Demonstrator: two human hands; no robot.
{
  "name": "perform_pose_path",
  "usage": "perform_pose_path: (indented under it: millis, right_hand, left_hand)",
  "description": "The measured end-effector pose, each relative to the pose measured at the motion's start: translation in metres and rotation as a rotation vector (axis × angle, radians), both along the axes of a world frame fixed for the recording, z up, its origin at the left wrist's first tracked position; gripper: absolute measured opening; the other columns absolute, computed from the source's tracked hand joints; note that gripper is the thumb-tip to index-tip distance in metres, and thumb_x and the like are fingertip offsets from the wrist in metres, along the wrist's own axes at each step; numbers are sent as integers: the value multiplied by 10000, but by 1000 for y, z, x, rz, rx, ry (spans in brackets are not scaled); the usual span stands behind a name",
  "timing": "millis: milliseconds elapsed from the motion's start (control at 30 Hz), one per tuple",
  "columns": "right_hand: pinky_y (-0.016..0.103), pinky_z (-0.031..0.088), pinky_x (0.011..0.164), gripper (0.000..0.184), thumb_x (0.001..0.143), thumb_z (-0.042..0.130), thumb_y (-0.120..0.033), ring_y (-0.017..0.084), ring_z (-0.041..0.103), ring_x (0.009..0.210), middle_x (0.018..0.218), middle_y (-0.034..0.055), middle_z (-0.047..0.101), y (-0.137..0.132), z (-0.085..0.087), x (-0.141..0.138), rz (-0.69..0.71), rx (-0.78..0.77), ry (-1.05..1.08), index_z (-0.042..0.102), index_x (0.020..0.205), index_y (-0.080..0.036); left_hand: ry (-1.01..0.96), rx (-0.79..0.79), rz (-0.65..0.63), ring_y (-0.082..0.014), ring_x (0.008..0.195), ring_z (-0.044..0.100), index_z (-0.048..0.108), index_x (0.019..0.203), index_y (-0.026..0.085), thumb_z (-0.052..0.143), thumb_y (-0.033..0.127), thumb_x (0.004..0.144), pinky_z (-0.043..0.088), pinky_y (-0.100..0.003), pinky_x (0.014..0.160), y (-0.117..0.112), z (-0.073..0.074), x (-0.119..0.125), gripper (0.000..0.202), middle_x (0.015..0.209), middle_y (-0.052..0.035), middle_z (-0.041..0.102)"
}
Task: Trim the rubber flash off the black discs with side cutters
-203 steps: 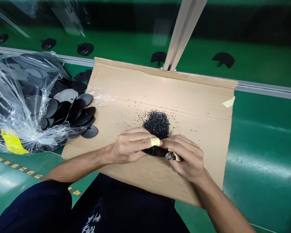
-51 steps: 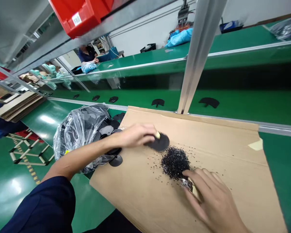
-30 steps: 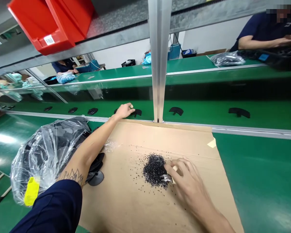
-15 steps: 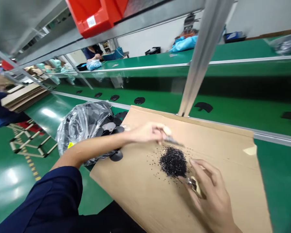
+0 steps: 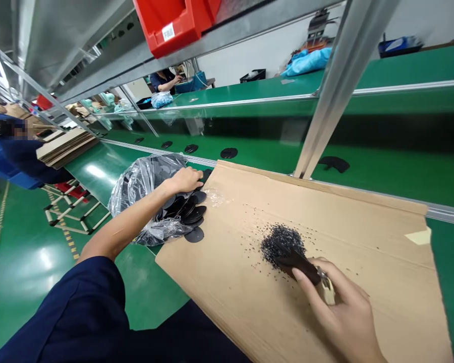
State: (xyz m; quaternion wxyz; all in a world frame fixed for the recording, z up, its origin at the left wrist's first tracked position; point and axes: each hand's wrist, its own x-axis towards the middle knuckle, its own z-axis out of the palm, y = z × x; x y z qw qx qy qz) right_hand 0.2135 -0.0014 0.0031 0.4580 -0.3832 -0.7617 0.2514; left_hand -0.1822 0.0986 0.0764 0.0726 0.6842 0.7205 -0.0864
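Note:
My left hand reaches to the edge of the clear plastic bag, its fingers curled down on a black disc; the fingertips are partly hidden. More black discs spill from the bag. My right hand grips a dark, narrow piece, blurred, over a heap of small black bits. In the same hand shows a small metal tool with a cream-coloured part; its kind is unclear. The heap lies on a cardboard sheet.
A metal post rises behind the cardboard. Several black pieces lie along the green belt beyond. Overhead, a red bin sits on a shelf. Stacked boards and a person in dark clothing are at left; another person sits far back.
My left hand has moved left from above the heap to the discs at the bag. The dark piece now shows in my right hand, over the heap. The view has shifted left.

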Motion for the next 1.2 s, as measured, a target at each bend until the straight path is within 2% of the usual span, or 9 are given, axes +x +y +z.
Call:
perform_pose_path:
  millis: [100, 233, 433, 533, 600, 733, 900, 1067, 1200]
  right_hand:
    - [250, 512, 571, 69, 947, 648, -301, 149, 611, 588, 753, 8, 677, 0, -1, 0, -3, -54, 19, 641, 936, -234]
    - [258, 510, 569, 111, 941, 654, -335, 159, 619, 597, 754, 12, 687, -2, -2, -1, 1, -105, 37, 662, 932, -225]
    - [262, 499, 568, 219, 932, 666, -439, 170, 607, 619, 735, 7, 669, -3, 3, 0, -37, -233, 84, 649, 882, -227]
    - [251, 436, 510, 335, 908, 679, -505, 143, 498, 546, 611, -32, 533, -3, 5, 1, -72, -371, 124, 581, 754, -224]
    - [252, 423, 514, 384, 885, 697, -528, 138, 467, 552, 606, -35, 501, -3, 6, 1, -71, -471, 171, 553, 713, -216]
    - [284, 494, 627, 331, 835, 752, -507, 167, 558, 671, 737, 1, 621, -2, 6, -1, -14, -668, 326, 647, 815, -194]
    - [317, 553, 738, 349, 805, 789, -486, 192, 645, 795, 921, 33, 723, -5, 6, -4, 39, -820, 458, 721, 998, -204]
    - [324, 563, 757, 381, 765, 826, -517, 195, 654, 802, 901, 31, 732, -7, 7, -5, 35, -842, 473, 724, 949, -199]
    - [300, 542, 707, 376, 760, 830, -522, 176, 619, 752, 853, 20, 707, -7, 4, -4, 11, -818, 456, 720, 925, -203]
  left_hand:
    - [83, 18, 95, -425, 1312, 510, 621, 1155, 98, 711, 325, 842, 392, -524, 1102, 5, -12, -19, 397, 1163, -220, 701]
    - [67, 42, 142, -395, 1273, 540, 589, 1216, 128, 747, 378, 813, 410, -474, 1074, 8, -24, -20, 500, 1141, -192, 706]
    - [-88, 149, 107, -214, 906, 673, 561, 1173, 147, 601, 203, 877, 524, -310, 871, 5, -7, -16, 304, 950, -71, 685]
    - [-365, 214, 0, -145, 792, 662, 528, 1136, 151, 542, 269, 947, 557, -242, 735, -17, 0, 9, 223, 947, -50, 653]
    - [-804, 250, -130, -116, 704, 644, 526, 1139, 162, 591, 344, 953, 557, -209, 627, -40, -4, 41, 269, 920, -34, 640]
    - [-1290, 200, -292, -120, 817, 680, 586, 1200, 183, 682, 335, 944, 583, -193, 705, -84, -22, 122, 313, 972, -52, 670]
    - [-1254, 183, -345, -121, 829, 638, 604, 1297, 198, 597, 256, 991, 559, -219, 730, -99, -51, 181, 312, 1014, -56, 675]
    - [-1277, 273, -271, -117, 776, 586, 540, 1381, 210, 632, 307, 981, 524, -218, 680, -100, -72, 189, 422, 986, -43, 635]
    - [-1237, 347, -326, -115, 752, 550, 615, 1313, 206, 647, 307, 978, 502, -227, 682, -103, -76, 190, 352, 922, -28, 618]
